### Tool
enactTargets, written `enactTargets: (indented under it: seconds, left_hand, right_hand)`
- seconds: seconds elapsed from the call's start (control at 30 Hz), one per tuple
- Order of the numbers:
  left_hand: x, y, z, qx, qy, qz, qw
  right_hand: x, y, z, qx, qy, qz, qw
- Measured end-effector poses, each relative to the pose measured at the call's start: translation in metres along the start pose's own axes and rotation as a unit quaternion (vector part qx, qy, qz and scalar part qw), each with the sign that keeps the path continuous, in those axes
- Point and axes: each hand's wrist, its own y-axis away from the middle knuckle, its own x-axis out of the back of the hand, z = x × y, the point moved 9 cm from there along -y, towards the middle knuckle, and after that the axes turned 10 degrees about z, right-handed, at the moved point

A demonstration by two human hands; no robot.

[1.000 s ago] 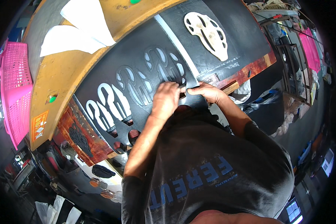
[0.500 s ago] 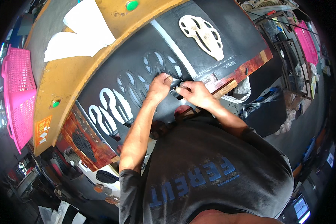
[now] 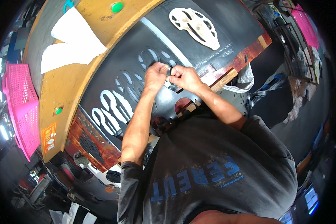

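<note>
A black sheet [image 3: 164, 100] with cut-out holes is pinched by both hands, held close together, thumbs nearly touching. The left hand [image 3: 155, 74] is closed on its upper edge, the right hand [image 3: 184, 77] clamped just beside it. The sheet lies under the hands on the black worktop [image 3: 227, 22]. A cream cut-out piece [image 3: 194, 27] lies well beyond the right hand; white paper [image 3: 69, 43] lies far to the left.

- black sheet [image 3: 168, 100], white cut-out shapes, centre
- cream die [image 3: 196, 24], twelve o'clock
- pink basket [image 3: 20, 108], nine o'clock
- yellow machine frame [image 3: 67, 86], green buttons, ten o'clock
</note>
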Motion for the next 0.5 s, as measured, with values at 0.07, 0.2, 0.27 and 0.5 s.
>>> enactTargets:
  seconds: [0.07,0.2,0.27,0.5]
  left_hand:
    - [-0.004,-0.003,-0.010,0.048,0.107,0.003,0.993]
    - [-0.008,-0.005,-0.016,0.068,0.115,0.029,0.991]
    - [-0.004,-0.003,-0.007,0.029,0.094,0.044,0.994]
    - [0.050,0.076,0.041,-0.247,-0.059,0.268,0.929]
  right_hand:
    - [0.002,0.002,0.005,-0.058,-0.074,-0.024,0.995]
    - [0.016,-0.007,-0.007,-0.046,-0.021,-0.032,0.998]
    - [0.023,-0.021,-0.027,0.050,0.108,-0.025,0.993]
    - [0.000,-0.071,-0.048,0.125,0.243,-0.215,0.938]
